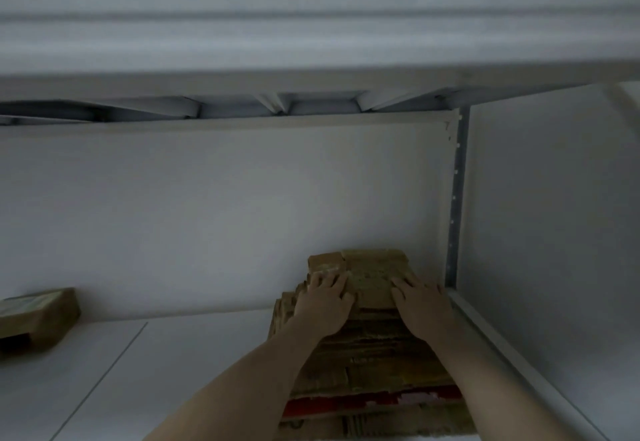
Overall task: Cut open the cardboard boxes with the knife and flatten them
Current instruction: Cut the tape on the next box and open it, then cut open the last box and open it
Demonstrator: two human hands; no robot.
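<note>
Stage: judged late. You are at the stacking end of the work, not the cutting end.
Done: a tall pile of flattened brown cardboard sheets [370, 354] lies on the white shelf board [173, 371], pushed into the right rear corner beside the grey perforated metal upright [454, 215].
Left to do: one brown taped cardboard box [34, 316] sits at the far left edge of the view, well apart from the pile. It looks unflattened, so you likely have it to cut and fold down.
Your left hand [323, 302]: fingers spread and laid flat on the top of the pile, pressing down; it pinches nothing.
Your right hand [420, 305]: also spread and flat on the top of the pile, near its right side; it holds nothing.
Knife: not in view; neither hand carries it.
Count, hands: two, both on the pile.
Count, piles: one.
Count, sheets in pile: many layers; edges are too dim and blurred for a number.
Count, printed layers: one red-printed cardboard layer [363, 402] shows low in the pile.
Count, whole boxes: one, partly cropped by the frame.
Count, shelf levels seen: two, the board under the pile and the white underside of the shelf above [311, 42].
Note: the light is poor, so read the left box's condition as a judgement.
</note>
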